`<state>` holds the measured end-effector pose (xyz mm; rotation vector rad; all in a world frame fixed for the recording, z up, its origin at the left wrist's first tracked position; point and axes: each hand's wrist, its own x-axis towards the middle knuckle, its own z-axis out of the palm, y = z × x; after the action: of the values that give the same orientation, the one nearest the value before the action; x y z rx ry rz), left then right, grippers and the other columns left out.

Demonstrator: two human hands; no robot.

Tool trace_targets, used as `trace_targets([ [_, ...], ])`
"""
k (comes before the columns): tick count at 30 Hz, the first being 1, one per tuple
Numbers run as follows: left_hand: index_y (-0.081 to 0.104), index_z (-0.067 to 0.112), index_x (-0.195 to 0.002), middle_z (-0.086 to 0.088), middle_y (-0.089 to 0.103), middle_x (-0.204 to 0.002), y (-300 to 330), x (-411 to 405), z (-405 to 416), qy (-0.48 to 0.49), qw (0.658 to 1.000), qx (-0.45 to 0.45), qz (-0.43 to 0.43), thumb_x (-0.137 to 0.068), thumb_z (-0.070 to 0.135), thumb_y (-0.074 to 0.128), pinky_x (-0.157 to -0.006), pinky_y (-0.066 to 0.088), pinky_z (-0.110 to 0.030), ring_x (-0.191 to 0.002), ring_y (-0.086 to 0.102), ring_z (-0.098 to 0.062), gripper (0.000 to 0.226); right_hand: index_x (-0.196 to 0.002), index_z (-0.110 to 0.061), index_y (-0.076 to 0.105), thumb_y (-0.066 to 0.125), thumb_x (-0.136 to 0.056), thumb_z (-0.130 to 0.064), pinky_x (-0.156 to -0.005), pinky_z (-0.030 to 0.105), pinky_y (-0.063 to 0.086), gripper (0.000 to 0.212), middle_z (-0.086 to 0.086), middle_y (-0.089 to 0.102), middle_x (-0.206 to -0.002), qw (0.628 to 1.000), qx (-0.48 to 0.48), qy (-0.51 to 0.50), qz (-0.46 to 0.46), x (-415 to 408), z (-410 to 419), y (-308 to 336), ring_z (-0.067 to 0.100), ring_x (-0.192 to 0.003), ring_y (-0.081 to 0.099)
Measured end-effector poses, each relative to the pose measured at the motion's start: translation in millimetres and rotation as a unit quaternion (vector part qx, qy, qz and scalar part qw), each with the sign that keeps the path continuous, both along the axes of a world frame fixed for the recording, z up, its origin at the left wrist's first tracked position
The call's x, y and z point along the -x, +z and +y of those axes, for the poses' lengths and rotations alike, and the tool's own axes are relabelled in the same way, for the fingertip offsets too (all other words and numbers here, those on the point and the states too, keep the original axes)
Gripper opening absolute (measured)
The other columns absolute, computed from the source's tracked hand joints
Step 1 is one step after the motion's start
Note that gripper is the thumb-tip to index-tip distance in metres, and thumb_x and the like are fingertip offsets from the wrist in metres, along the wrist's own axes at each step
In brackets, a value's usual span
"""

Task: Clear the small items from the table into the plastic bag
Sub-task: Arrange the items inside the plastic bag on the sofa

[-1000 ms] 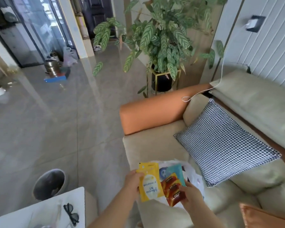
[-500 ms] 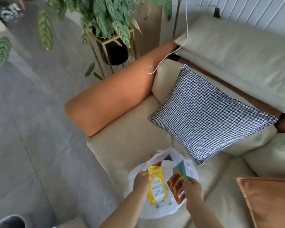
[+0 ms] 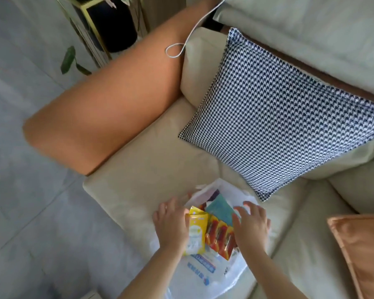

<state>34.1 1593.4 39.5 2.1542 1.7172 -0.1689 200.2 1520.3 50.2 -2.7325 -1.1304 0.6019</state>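
Note:
A translucent white plastic bag (image 3: 214,275) with blue print lies on the cream sofa seat (image 3: 151,169). On its mouth lie a yellow packet (image 3: 196,234), a red-orange packet (image 3: 220,237) and a teal packet (image 3: 220,209). My left hand (image 3: 171,225) rests flat against the yellow packet's left edge, fingers spread toward the bag's rim. My right hand (image 3: 252,228) hovers over the teal and red-orange packets with fingers apart and the thumb on the red-orange one. A dark item shows deeper in the bag. The table is out of view.
A black-and-white houndstooth cushion (image 3: 279,117) leans just beyond the bag. The orange armrest (image 3: 108,108) runs along the left, with a white cable loop (image 3: 174,49) on it. An orange cushion (image 3: 363,251) sits at the right. A plant stand (image 3: 108,24) and grey floor lie at left.
The view swung down onto the sofa. Both hands lowered the packets onto the bag, and their fingers have spread apart from the earlier grip.

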Motion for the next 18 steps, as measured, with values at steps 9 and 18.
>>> trace_targets([
  [9,0.066,0.019,-0.107,-0.002,0.070,-0.105,-8,12,22,0.131,0.981,0.096,-0.104,-0.091,0.034,0.053,-0.074,0.047,-0.031,-0.100,0.063,-0.025,0.025,-0.143,-0.017,0.032,0.049,-0.094,-0.034,-0.089,0.040,0.048,0.055,0.014,0.056,-0.130,0.980,0.040,-0.098,0.168,-28,9,-20,0.032,-0.113,0.056],
  [18,0.074,0.013,-0.097,-0.008,0.073,-0.097,72,12,59,0.218,0.955,0.007,-0.199,-0.086,0.036,0.054,-0.072,0.044,-0.027,-0.093,0.066,-0.026,0.032,-0.122,-0.016,0.058,0.050,-0.087,-0.008,-0.075,0.027,0.037,0.037,0.014,0.063,-0.113,0.960,-0.139,-0.134,0.201,-63,9,58,0.026,-0.091,0.054],
])
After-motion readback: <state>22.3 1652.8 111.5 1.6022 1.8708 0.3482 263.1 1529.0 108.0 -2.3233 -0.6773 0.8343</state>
